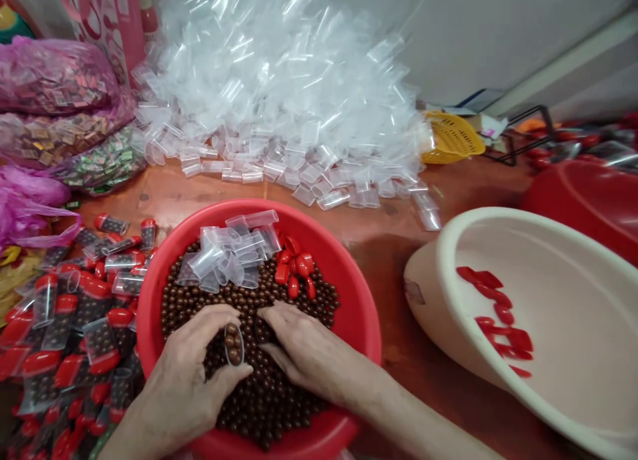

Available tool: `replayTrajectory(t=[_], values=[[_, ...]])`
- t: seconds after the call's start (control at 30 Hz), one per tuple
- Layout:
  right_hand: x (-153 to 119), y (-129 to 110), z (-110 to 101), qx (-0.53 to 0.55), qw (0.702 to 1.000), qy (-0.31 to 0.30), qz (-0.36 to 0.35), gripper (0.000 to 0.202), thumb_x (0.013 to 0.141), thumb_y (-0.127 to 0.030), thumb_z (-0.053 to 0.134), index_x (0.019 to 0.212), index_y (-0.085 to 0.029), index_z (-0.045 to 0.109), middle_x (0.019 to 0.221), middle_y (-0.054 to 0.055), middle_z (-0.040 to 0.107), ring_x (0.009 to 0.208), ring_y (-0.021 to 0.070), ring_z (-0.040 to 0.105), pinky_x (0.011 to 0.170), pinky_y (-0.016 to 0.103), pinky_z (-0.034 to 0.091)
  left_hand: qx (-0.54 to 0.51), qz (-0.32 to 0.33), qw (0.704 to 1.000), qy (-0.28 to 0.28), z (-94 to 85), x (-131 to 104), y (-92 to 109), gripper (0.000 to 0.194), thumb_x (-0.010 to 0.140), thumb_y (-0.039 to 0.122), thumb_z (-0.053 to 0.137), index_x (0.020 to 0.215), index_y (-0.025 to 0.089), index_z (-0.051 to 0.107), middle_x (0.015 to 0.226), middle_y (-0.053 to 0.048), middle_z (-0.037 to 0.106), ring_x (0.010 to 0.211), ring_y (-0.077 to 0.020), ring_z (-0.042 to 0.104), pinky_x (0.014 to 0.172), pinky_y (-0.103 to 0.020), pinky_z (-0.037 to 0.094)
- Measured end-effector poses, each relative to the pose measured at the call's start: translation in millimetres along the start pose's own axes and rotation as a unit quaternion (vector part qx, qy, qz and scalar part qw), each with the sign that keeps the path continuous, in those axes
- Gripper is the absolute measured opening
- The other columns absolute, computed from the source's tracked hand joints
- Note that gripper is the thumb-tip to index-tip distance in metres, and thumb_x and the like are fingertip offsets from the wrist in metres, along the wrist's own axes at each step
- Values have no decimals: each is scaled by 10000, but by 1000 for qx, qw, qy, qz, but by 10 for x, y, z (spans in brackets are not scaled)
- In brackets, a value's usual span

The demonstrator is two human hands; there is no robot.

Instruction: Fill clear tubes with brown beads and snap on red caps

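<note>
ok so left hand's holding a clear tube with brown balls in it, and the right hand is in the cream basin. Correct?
Not the basin: in the head view the right hand is in the red basin, not the cream basin. The left hand is holding a clear tube with brown balls in it, as you say.

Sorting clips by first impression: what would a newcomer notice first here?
Probably the heap of clear tubes across the back of the table. In front, a red basin holds brown balls; the left hand holds a tube with some inside, the right hand is among them. Red-capped tubes crowd the left side.
</note>
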State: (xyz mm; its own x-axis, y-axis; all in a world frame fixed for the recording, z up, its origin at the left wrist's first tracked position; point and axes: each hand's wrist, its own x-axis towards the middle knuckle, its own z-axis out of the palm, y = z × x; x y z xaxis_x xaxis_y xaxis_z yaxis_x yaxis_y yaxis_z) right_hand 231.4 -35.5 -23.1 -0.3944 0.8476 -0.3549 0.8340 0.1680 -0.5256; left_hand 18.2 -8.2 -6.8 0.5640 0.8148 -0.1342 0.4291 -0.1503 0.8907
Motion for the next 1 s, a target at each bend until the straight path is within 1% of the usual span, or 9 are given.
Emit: replayTrajectory(t=[0.13, 0.23, 0.4, 0.57, 0.63, 0.73, 0.87, 0.93, 1.0], values=[[-88, 151, -167, -16, 997, 68, -28, 366, 900, -180, 546, 1261, -148, 496, 1170, 131, 636, 1055, 247, 621, 938, 414, 507, -18, -38, 999, -3, -2, 14, 30, 265, 846, 222, 632, 1107, 198, 589, 1085, -44, 682, 1013, -189, 634, 904, -300, 487], [20, 365, -268, -86, 983, 159, -39, 256, 929, -183, 475, 1157, -156, 587, 1074, 129, 653, 946, 243, 645, 833, 395, 537, -29, -45, 998, 15, -20, 55, 63, 264, 819, 209, 664, 1075, 175, 611, 1039, -44, 684, 963, -188, 634, 882, -302, 482], [349, 674, -236, -177, 963, 180, -95, 312, 805, -57, 440, 970, -157, 685, 1016, 157, 673, 837, 269, 658, 703, 400, 531, -91, -28, 995, -6, -76, 62, 84, 378, 791, 204, 713, 1155, 140, 635, 1123, -61, 679, 1043, -182, 618, 954, -278, 452], [281, 633, -275, -142, 951, 248, -118, 227, 905, -190, 450, 1008, -157, 650, 955, 135, 701, 841, 257, 674, 725, 377, 542, -143, -37, 989, -29, -86, -5, 104, 417, 837, 212, 671, 1247, 157, 618, 1198, -67, 652, 1112, -179, 592, 999, -267, 427], [143, 479, -313, -88, 945, 298, -97, 197, 920, -267, 500, 1039, -184, 633, 929, 101, 710, 801, 228, 685, 704, 338, 551, -185, -40, 980, -54, -69, -29, 98, 417, 849, 231, 656, 1259, 168, 612, 1186, -71, 640, 1082, -182, 602, 954, -267, 458], [-49, 149, -321, 202, 898, 389, 39, 210, 825, -339, 687, 1016, -258, 653, 846, 22, 725, 645, 166, 684, 578, 257, 545, -230, -65, 969, -58, -17, -59, 72, 395, 880, 239, 601, 1269, 176, 597, 1163, -82, 623, 1050, -191, 605, 918, -289, 480], [-127, -200, -220, 513, 767, 373, 94, 254, 726, -382, 790, 915, -269, 665, 816, 8, 756, 669, 167, 727, 621, 235, 580, -315, -99, 943, -53, 96, -79, 69, 306, 922, 260, 519, 1193, 146, 604, 1074, -93, 645, 1005, -194, 621, 914, -326, 489], [-116, -266, -145, 564, 746, 344, 85, 262, 707, -382, 807, 884, -256, 661, 836, 17, 765, 675, 161, 731, 610, 216, 577, -367, -108, 923, -33, 153, -72, 91, 289, 908, 265, 541, 1158, 132, 601, 1018, -87, 653, 949, -177, 629, 878, -308, 502], [-109, -276, -69, 566, 757, 318, 75, 248, 726, -375, 795, 889, -243, 662, 866, 33, 770, 710, 161, 735, 621, 203, 575, -405, -115, 907, -3, 193, -53, 116, 277, 888, 286, 584, 1113, 126, 602, 976, -78, 659, 889, -152, 626, 848, -283, 506]])
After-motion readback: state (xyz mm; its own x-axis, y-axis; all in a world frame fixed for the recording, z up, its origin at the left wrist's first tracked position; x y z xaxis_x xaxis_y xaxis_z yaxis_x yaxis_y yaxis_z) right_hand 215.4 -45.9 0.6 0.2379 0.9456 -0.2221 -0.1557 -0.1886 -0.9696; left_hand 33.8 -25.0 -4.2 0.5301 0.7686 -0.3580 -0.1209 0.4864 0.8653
